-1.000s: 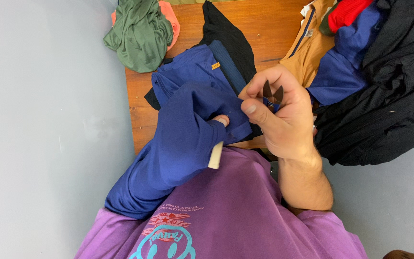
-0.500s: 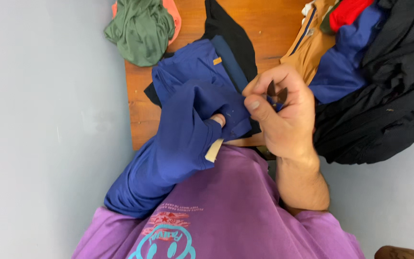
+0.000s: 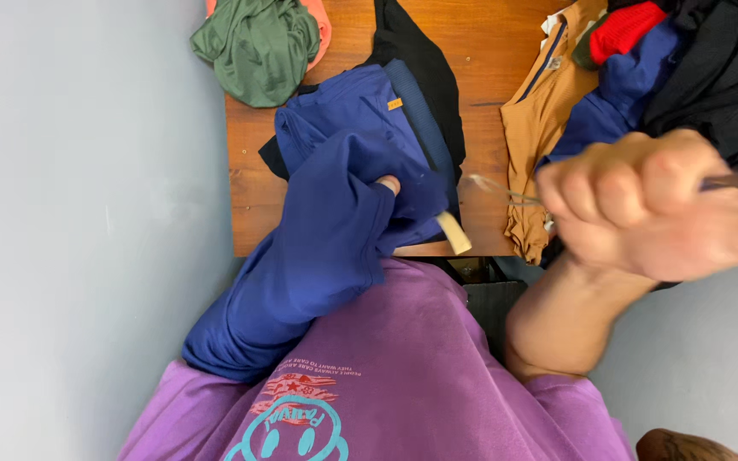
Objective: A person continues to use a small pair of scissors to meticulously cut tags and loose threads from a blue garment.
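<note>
A dark blue garment (image 3: pixel 335 196) lies bunched at the near edge of a wooden table (image 3: pixel 489 77) and hangs down over my purple shirt. My left hand (image 3: pixel 390 183) is wrapped inside it, so only one fingertip shows, and it grips the cloth from within. A tan tag (image 3: pixel 456 232) sticks out of the fold. My right hand (image 3: pixel 642 205) is raised close to the camera at the right, blurred. Its fist is closed on a thin metal tool (image 3: pixel 501 192) whose slim tip points left toward the garment.
A green garment (image 3: pixel 258 47) on salmon cloth lies at the table's far left. A black garment (image 3: pixel 416 51) lies under the blue one. A tan garment (image 3: pixel 548 111) and a pile of red, blue and black clothes (image 3: pixel 711 60) fill the right. Grey floor surrounds the table.
My right hand has left the blue garment, moving right and up toward the camera with the thin tool. The left hand stays inside the garment.
</note>
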